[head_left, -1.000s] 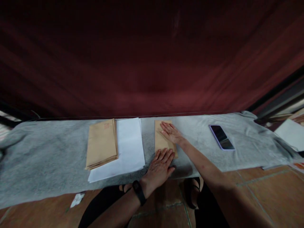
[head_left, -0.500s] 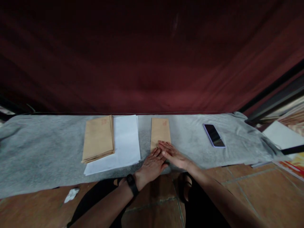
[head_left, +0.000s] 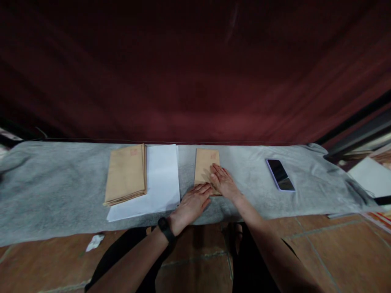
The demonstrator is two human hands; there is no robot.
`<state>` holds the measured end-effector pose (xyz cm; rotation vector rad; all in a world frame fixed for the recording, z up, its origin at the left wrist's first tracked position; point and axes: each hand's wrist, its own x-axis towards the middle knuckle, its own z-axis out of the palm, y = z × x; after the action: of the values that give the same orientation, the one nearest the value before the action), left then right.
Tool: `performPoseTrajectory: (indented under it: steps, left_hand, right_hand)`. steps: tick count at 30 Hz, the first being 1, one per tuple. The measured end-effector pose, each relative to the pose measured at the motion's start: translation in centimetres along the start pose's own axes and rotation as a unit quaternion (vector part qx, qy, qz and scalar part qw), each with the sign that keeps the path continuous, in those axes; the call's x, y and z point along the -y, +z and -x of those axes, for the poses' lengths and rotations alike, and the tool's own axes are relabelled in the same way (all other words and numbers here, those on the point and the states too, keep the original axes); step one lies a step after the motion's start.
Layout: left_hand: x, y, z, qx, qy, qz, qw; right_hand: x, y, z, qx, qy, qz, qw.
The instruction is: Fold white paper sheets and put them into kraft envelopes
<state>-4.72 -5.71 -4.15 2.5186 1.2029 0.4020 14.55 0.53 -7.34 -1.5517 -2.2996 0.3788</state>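
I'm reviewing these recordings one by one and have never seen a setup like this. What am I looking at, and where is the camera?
There is no machine here: a person works with two bare hands. The view comes from one camera worn on the head, looking forward and down, so the forearms enter from the bottom.

On the grey cloth lies a brown envelope. The left hand, with a black band on its wrist, rests at its near end; the right hand lies on its right side. Neither grips anything.

To the left, a stack of brown envelopes partly covers white sheets. To the right lies a phone with a purple edge.
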Motion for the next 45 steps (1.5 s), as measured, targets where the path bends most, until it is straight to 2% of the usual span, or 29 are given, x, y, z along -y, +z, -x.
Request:
performPoseTrajectory:
  steps: [8, 12, 18, 24, 29, 35, 41, 45]
  left_hand:
    - [0.9, -0.1, -0.5, -0.025, -0.001, 0.011, 1.000]
    - [0.9, -0.4, -0.8, -0.029, -0.007, 0.025, 0.999]
    - [1.1, 0.0, -0.8, -0.037, -0.028, 0.004, 0.999]
    - [0.9, 0.2, -0.7, -0.059, -0.024, 0.014, 0.998]
    - [0.4, 0.1, -0.8, -0.050, -0.040, -0.004, 0.998]
    - [0.2, 0.2, -0.3, -0.039, -0.042, -0.030, 0.998]
    - [0.1, 0.6, 1.2, -0.014, 0.003, -0.103, 0.995]
    - [-0.5, 1.2, 2.0, -0.028, 0.020, -0.122, 0.992]
  right_hand:
    - [0.4, -1.6, 3.7, 0.050, -0.078, -0.052, 0.994]
    - [0.1, -2.0, 5.1, 0.033, -0.123, -0.088, 0.988]
    - [0.4, -0.9, 5.1, -0.038, -0.097, -0.092, 0.990]
    - [0.9, -0.6, 5.0, -0.053, -0.079, -0.047, 0.994]
    - [2.5, 0.3, 6.2, -0.076, -0.094, 0.002, 0.993]
    - [4.8, 1.5, 8.3, -0.063, -0.101, 0.069, 0.990]
    - [3.8, 0.2, 9.7, -0.046, -0.098, 0.088, 0.990]
    - [3.1, -0.1, 10.6, -0.044, -0.095, 0.087, 0.991]
